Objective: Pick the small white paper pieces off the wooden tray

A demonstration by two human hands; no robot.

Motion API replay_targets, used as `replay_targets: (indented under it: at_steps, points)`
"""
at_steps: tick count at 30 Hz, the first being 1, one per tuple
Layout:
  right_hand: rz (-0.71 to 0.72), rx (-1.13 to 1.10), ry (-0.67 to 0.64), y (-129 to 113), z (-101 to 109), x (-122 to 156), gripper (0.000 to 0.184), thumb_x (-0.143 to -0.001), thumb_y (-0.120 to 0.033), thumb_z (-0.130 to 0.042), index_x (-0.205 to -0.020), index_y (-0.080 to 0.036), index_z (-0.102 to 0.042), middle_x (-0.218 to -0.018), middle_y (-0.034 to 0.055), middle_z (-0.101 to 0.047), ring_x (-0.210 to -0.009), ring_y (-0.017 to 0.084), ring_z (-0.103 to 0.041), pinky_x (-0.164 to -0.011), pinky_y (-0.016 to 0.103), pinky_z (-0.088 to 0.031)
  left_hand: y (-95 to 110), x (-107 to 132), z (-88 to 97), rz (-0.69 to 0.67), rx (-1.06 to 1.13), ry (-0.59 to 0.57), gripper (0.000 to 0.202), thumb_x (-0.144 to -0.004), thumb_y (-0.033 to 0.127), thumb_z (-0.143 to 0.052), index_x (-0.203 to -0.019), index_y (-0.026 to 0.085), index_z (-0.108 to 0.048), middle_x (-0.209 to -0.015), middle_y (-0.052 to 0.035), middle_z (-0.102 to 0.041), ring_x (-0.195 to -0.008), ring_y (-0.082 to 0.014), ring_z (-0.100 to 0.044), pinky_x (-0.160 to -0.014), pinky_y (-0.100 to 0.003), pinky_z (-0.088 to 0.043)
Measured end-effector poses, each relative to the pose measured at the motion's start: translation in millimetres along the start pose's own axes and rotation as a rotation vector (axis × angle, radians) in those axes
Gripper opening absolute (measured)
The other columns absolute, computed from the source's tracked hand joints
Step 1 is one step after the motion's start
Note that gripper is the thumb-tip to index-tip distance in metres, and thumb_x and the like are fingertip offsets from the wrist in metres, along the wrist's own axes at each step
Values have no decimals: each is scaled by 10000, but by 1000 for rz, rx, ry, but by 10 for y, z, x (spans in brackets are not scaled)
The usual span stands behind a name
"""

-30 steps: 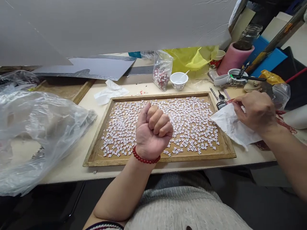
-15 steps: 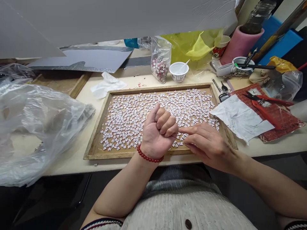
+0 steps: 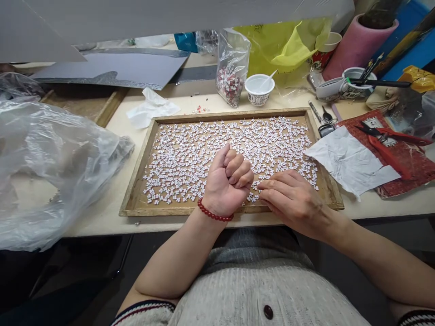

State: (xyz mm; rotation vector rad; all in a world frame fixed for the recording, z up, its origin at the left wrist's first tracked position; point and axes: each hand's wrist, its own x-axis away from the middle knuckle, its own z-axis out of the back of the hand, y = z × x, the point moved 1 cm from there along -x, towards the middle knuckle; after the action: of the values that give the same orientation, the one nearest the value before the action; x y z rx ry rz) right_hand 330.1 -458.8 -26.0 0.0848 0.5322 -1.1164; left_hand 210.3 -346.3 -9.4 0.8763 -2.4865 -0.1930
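My left hand [image 3: 229, 181] is held palm up over the tray, its fingers curled into the palm and the thumb pointing up. Whatever it may hold is hidden. A red bead bracelet [image 3: 214, 216] circles that wrist. Just right of it, my right hand [image 3: 294, 199] has its fingertips pinched together, a small gap from the left hand's edge; anything between them is too small to make out. Beneath both hands lies a shallow wooden tray [image 3: 136, 181], its floor covered with many small white pieces with pinkish edges [image 3: 183, 158].
A crumpled clear plastic bag [image 3: 68, 172] lies left. Behind the tray stand a bag of red-and-white pieces [image 3: 229, 83] and a white bowl [image 3: 258, 97] with a spoon. To the right are white paper [image 3: 353, 163] and red-handled pliers [image 3: 390, 154]. A grey board [image 3: 170, 18] overhangs the back.
The right hand's fingers have drawn closer together and its tips sit slightly farther from the left hand. The left hand stays curled. The whole view has shifted slightly.
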Motion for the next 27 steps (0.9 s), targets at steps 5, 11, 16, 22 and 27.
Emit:
replay_targets:
  at_steps: [5,11,16,22,27]
  points:
    - [-24,-55,55,-4,-1,-2,92,-900,-133,-527,-872,-161,-609,-1039,69,-719,-923,184,-603,-807,348,-462,16,-21,41,2,9,8,465,-1008,257,-318,-557,211,-213,-420,85,-185,-322,-56,-206,-328,-191,-162]
    - [-25,-82,81,-39,-14,-28,90,-887,-125,-541,-904,-178,-612,-1088,65,-713,-920,192,-611,-806,357,-465,2,-31,86,19,19,13,467,-1012,261,-301,-555,213,-217,-417,85,-185,-321,-58,-208,-327,-192,-161]
    - [-15,-58,37,-38,-79,0,92,-897,-143,-536,-880,-162,-624,-1010,68,-723,-907,193,-609,-790,350,-455,-21,-34,122,31,32,17,468,-1012,258,-301,-552,213,-224,-412,83,-192,-321,-59,-213,-325,-190,-165]
    - [-50,-67,-8,-54,-90,15,129,-917,-156,-510,-843,-160,-616,-929,65,-723,-908,183,-616,-792,348,-445,-19,-13,140,26,55,1,449,-1008,246,-298,-566,215,-218,-419,83,-192,-327,-59,-208,-325,-189,-168]
    - [-113,-53,84,61,62,81,79,-863,-123,-574,-899,-188,-599,-927,40,-729,-893,187,-642,-818,364,-472,85,48,139,-32,63,-13,436,-1010,256,-291,-583,219,-213,-424,85,-197,-331,-62,-213,-330,-190,-191]
